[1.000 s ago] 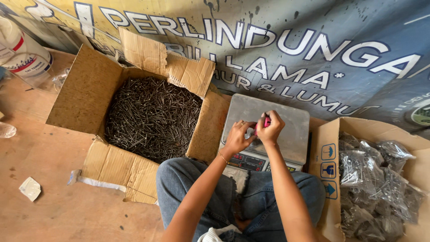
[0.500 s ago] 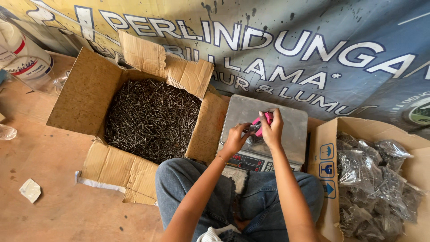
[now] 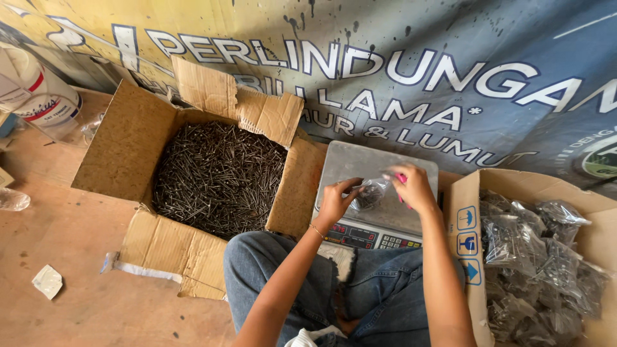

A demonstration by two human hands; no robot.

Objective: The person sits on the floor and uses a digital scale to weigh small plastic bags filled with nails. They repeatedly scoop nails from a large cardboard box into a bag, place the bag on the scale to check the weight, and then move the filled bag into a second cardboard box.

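— Two hands over the scale [image 3: 373,173]. What does each hold?

— Left hand [image 3: 335,199]: fingers pinched on the near edge of a small clear bag [image 3: 369,193] of nails. Right hand [image 3: 414,187]: closed on the bag's top edge, with a pink object [image 3: 401,180] tucked in the grip; what kind of object I cannot tell. The bag sits on or just above the steel pan; contact is unclear.

— Surroundings, by the clock from the scale?

— Nine o'clock: open cardboard box [image 3: 135,141] filled with loose dark nails [image 3: 218,177]. Three o'clock: second carton [image 3: 466,238] packed with filled clear bags [image 3: 533,257]. Twelve o'clock: printed banner [image 3: 398,71] as backdrop. Six o'clock: the person's knees in jeans [image 3: 379,289], the scale's keypad just above them. Far ten o'clock: white bucket [image 3: 38,96].

— Step in hand?

— By my judgement, weighing or closing one portion: bag on the pan, mouth gathered by both hands.

— Next move calls for?

— Likely a steady pinch on the mouth so no nails spill, then a short carry toward three o'clock.
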